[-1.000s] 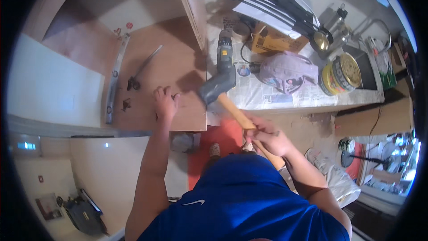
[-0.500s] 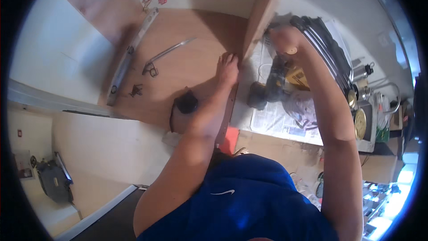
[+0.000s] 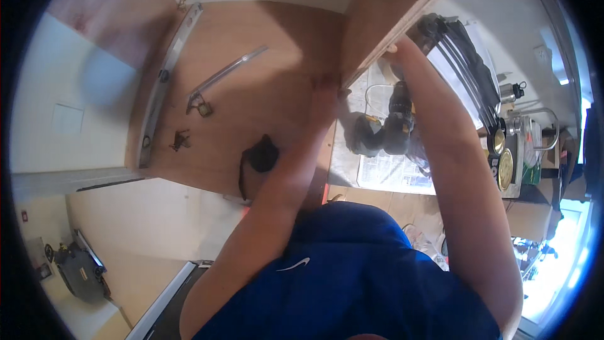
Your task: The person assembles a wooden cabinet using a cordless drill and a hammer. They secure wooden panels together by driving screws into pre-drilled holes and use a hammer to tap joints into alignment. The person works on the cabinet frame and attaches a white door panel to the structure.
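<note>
White panel (image 3: 66,119): stands at the far left, a square outline on its face.
Black case (image 3: 82,272): low in the left corner, well apart from the hands.
Spirit level (image 3: 165,82): lies along the left edge of the wooden base.
Dark metal piece (image 3: 180,140): small, lying flat near the level.
Wooden base (image 3: 217,135): a broad brown board carrying the loose tools.
Metal bar (image 3: 229,74): lies slantwise, a brass-coloured part by its lower end.
Black pouch-like thing (image 3: 261,154): just beside the left forearm; its kind is unclear.
Left hand (image 3: 327,84): at the near lower corner of the upright panel; blurred and shaded, so I cannot tell whether its fingers are spread or closed.
Upright panel (image 3: 402,22): stands at the base's right side, raw edge toward the wearer, between base and surface.
Step in hand: judging by the arms, one to each side of it, steadying or handling this panel.
Next move calls for: matched support from both sides, keeping it upright.
Right hand (image 3: 402,53): by the panel's right face, partly hidden by its edge; whether it pinches anything, I cannot tell.
Dark drill (image 3: 399,123): on the newspaper-covered surface (image 3: 396,174), between the forearms.
Tin (image 3: 505,171): right of the right forearm.
</note>
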{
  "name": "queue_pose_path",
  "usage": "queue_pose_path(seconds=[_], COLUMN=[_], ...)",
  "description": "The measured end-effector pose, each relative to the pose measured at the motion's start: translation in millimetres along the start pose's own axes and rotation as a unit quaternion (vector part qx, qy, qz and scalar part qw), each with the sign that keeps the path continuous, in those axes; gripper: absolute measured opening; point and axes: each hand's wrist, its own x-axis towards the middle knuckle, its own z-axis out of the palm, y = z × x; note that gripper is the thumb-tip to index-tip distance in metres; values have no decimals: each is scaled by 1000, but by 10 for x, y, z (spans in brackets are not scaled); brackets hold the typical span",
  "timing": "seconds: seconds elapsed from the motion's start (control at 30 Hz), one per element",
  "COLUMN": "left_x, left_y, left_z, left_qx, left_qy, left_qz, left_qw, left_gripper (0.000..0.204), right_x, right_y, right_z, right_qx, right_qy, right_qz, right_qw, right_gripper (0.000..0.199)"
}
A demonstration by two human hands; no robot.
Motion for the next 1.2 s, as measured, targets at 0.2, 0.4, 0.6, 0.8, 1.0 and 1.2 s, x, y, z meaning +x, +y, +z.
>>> queue_pose_path(seconds=[0.2,0.4,0.6,0.8,1.0,1.2], left_x=[-19,13,40,37,42,50], left_y=[245,178,215,193,144,171], left_z=[-63,-68,-130,-150,-101,-65], left_qx=[33,155,107,85,107,133], left_qy=[1,47,83,70,63,66], left_qz=[-4,76,137,132,116,114], left_qw=[999,984,981,985,986,982], left_gripper=[53,51,27,25,28,33], right_x=[758,842,750,687,444,542], right_y=[281,275,203,118,-10,77], right_z=[-616,-437,-630,-300,-219,-281], right_qx=[-64,-98,-140,102,93,32], right_qy=[-12,-70,-62,12,-19,-44], right_qz=[-9,-12,-95,-40,-29,-2], right_qw=[998,993,984,994,995,999], right_gripper=[13,15,12,32,29,28])
